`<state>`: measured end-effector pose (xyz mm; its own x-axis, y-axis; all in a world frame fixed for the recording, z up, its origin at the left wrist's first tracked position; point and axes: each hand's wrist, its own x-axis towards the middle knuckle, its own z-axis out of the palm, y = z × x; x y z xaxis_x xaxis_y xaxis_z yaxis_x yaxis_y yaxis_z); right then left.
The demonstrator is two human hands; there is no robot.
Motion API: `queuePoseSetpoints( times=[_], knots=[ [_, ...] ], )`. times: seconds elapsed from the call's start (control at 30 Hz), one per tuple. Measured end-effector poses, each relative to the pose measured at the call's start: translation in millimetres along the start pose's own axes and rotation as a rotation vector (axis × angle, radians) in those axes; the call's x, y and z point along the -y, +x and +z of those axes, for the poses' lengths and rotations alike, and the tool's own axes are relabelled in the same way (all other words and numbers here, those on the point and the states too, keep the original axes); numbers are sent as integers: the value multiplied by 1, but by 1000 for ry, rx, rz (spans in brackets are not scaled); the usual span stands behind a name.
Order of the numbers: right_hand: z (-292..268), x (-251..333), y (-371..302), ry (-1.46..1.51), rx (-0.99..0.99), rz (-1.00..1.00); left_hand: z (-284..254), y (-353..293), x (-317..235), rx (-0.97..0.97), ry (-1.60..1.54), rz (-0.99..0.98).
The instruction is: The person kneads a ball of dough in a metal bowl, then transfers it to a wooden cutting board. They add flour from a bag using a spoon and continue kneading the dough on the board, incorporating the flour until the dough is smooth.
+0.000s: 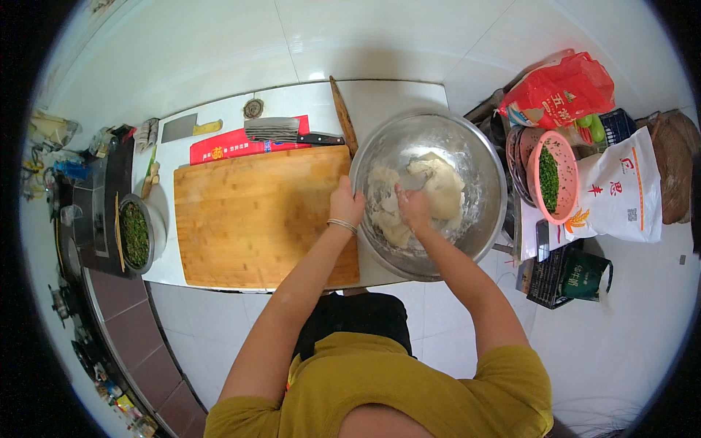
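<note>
A large metal mixing bowl [482, 171] sits at the right end of the white counter, its inner wall dusted with flour. Inside lies pale dough [444, 191], a smooth lump on the right and rougher, torn pieces on the left. My right hand [414, 209] is down in the bowl with fingers curled into the dough. At the bowl's left rim, my left hand [347, 203] grips the edge, its thumb on the rim; some of its fingers are hidden. A wooden cutting board [252, 219] lies left of the bowl, under my left forearm.
Behind the board lie a slotted-looking knife [281, 131] on red packaging, a cleaver [182, 128] and a wooden rolling pin [342, 113]. A pot of chopped greens [136, 233] stands left. To the right are a pink basket [568, 197] with chopped greens and a white flour sack [628, 193].
</note>
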<state>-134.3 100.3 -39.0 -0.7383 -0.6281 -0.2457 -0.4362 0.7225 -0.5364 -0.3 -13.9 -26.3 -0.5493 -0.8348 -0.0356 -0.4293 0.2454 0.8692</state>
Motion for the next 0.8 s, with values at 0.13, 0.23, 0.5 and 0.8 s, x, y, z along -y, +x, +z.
queuePoseSetpoints(
  times=[0.13, 0.23, 0.5, 0.8],
  knots=[
    [36, 0, -31, -134, -293, -393, -5, -4, -7, 32, 17, -86],
    [43, 7, -32, -230, -267, -533, -6, -7, -6, 42, 12, -99],
    [57, 15, 33, -333, -184, -382, -12, -5, -4, 111, -11, -68],
    [25, 2, 42, 311, -114, 103, -7, -4, -5, 77, 65, -89]
  ],
)
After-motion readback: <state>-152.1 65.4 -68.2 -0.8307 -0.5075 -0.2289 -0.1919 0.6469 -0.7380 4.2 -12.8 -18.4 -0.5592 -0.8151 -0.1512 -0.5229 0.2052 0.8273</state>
